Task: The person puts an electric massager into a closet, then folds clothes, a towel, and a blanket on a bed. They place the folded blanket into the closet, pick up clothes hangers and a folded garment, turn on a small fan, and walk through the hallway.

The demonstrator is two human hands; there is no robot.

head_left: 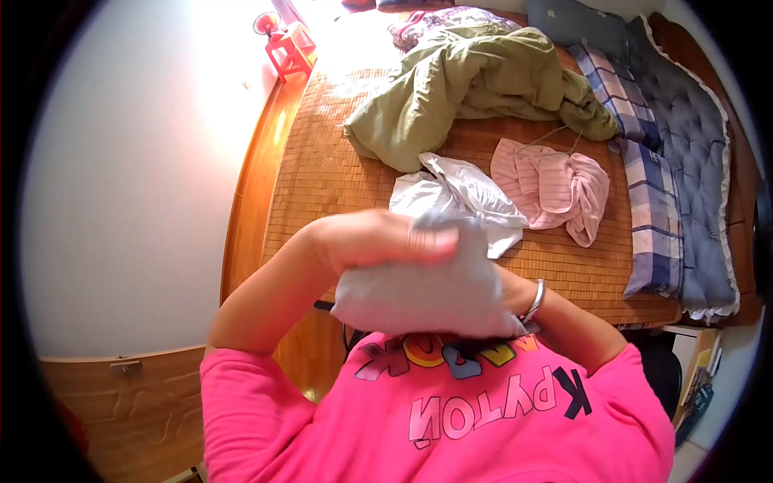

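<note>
Grasping gray cloth [411,294], left hand [386,240] nears pink shirt [338,419] reading "КРУТОЙ"; right hand [515,291] partly hidden, grip unclear.

We see a woven mat [314,161] covering the bed, with a rumpled olive-green blanket [451,88] at its far end, partly over a patterned cloth [415,30]. Along the right side, we find two plaid pillows [654,217] beside a blue-grey quilted pad [692,137] with white frilled edging. At far left, we have a small fan [266,23] and a red stool [294,50]; near left, a wooden panel [121,410]; near right, a shelf [694,354].
</note>
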